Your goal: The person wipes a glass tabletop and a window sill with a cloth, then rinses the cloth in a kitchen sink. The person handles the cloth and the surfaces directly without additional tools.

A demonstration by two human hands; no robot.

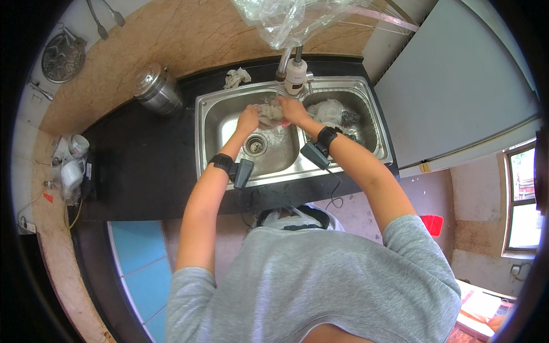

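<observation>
A wet beige cloth (269,116) is stretched between my two hands over the left basin of the stainless steel double sink (218,124). My left hand (248,119) grips its left end, and my right hand (293,109) has hold of the right end. Water seems to run onto the cloth from the faucet (282,64), which carries a white attachment (296,76). Something pink shows just under my right hand, too small to make out. Below the cloth lies the drain strainer (255,145).
In the right basin, a wire rack (377,141) holds a clear plastic bag (329,111) and a dark mesh item. A crumpled cloth (237,78) lies behind the sink. A lidded steel pot (158,90) stands left; plastic bags (287,21) hang above the faucet. White cups (72,173) sit far left.
</observation>
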